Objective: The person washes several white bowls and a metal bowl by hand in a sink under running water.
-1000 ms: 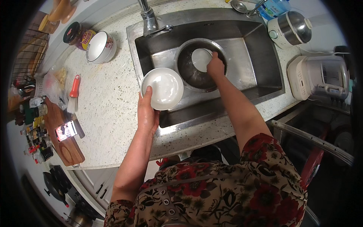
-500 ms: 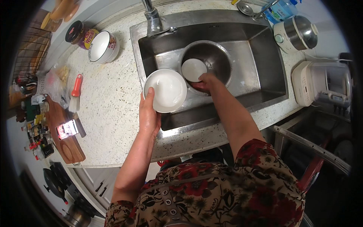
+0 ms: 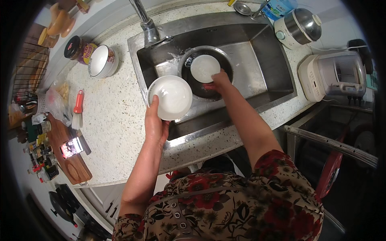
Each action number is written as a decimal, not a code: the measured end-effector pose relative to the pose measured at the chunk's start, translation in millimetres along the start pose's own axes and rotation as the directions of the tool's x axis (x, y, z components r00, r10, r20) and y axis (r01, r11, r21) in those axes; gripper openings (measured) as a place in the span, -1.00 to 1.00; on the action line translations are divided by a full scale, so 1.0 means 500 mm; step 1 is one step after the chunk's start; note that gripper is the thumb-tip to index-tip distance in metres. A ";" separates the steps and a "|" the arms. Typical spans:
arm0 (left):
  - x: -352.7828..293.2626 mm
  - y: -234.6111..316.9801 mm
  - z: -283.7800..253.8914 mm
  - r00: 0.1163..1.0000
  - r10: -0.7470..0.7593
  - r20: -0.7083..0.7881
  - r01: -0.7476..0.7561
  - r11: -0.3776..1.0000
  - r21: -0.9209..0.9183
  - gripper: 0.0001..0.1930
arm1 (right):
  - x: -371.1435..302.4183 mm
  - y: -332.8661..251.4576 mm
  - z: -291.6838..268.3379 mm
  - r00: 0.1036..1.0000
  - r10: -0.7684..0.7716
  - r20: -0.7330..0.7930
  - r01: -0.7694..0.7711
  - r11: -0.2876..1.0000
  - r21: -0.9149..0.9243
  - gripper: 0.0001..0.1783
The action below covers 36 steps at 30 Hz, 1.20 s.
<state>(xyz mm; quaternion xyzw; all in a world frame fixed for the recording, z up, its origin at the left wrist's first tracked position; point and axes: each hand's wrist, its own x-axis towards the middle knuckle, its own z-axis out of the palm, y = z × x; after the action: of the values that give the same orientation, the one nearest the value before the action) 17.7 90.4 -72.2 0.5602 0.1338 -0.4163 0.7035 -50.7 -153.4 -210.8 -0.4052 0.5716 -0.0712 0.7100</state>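
My left hand grips a wide white bowl over the near left edge of the sink, thumb over its rim and fingers underneath. My right hand is closed on the edge of a smaller white bowl, held over a round steel basin inside the sink. The two bowls are close together but apart. Some of my right fingers are hidden under the small bowl. Water splashes at the basin's left rim, and the basin's inside is dark and partly covered.
A faucet rises behind the sink. Left stand stacked bowls, a dark-lidded jar, a red-handled brush, and a phone on a wooden board. Right are a small steamer and a clear-lidded appliance.
My right hand has raised the small bowl from down inside the basin to above it. Water now splashes by the basin's left rim. My left hand still holds its bowl, and the view has shifted slightly.
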 end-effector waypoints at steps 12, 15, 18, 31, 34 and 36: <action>-0.008 0.004 0.037 0.999 -0.019 0.036 0.019 1.000 0.003 -0.45 | -0.161 -0.121 -0.062 0.276 -0.910 0.311 0.614 -0.082 -0.785 -0.40; 0.003 0.011 0.038 0.991 0.027 0.130 -0.030 0.999 0.025 -0.44 | -0.200 -0.143 -0.055 0.225 -0.933 0.280 0.587 -0.100 -0.804 -0.40; 0.001 0.023 0.083 0.990 0.116 0.074 -0.125 0.984 0.130 -0.52 | -0.203 -0.123 -0.051 0.450 -0.888 0.097 0.602 0.221 -0.768 -0.41; 0.001 0.056 0.203 0.407 0.750 0.522 -0.768 -0.028 0.640 -0.34 | -0.243 -0.028 -0.025 0.961 -0.049 0.271 0.045 0.999 0.021 -0.43; -0.021 0.088 0.213 0.212 0.707 0.675 -0.822 -0.245 0.514 -0.29 | -0.234 -0.024 -0.033 0.976 -0.070 0.207 0.057 0.996 0.068 -0.44; -0.027 0.106 0.216 0.009 0.682 0.732 -0.868 -0.359 0.344 -0.29 | -0.229 -0.020 -0.040 0.979 -0.100 0.176 0.087 0.993 0.076 -0.44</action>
<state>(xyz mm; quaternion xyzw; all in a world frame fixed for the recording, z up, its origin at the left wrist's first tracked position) 18.2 0.5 8.7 0.6714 -0.5734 0.1399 0.4481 -102.8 -105.4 -118.3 -0.4121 0.4829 -0.0870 0.7677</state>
